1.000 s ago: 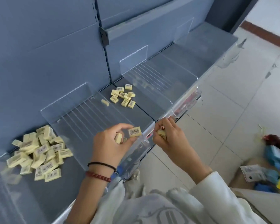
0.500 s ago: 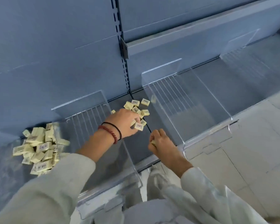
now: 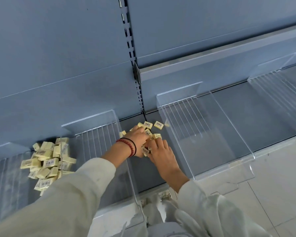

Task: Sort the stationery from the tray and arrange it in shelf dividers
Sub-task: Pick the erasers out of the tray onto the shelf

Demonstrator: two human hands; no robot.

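Observation:
Several small pale-yellow erasers (image 3: pixel 158 125) with barcode labels lie loose on the grey shelf (image 3: pixel 143 170) in the narrow middle compartment. My left hand (image 3: pixel 138 141), with a red bead bracelet and a black band at the wrist, lies over this little heap, fingers stretched forward onto the erasers. My right hand (image 3: pixel 161 153) rests just to its right, its fingers spread and touching the nearest erasers. A few erasers show between and under the two hands. A larger pile of the same erasers (image 3: pixel 48 159) fills the left compartment.
Clear acrylic dividers stand on the shelf: one (image 3: pixel 99 130) between the big pile and my hands, another (image 3: pixel 195 127) to the right, a third (image 3: pixel 277 86) at the far right. The blue back panel (image 3: pixel 75 48) rises behind. Pale floor tiles (image 3: pixel 272 194) lie below right.
Both hands have moved from the shelf's front edge into the middle compartment and now lie on the small eraser heap. The camera has swung towards the shelf.

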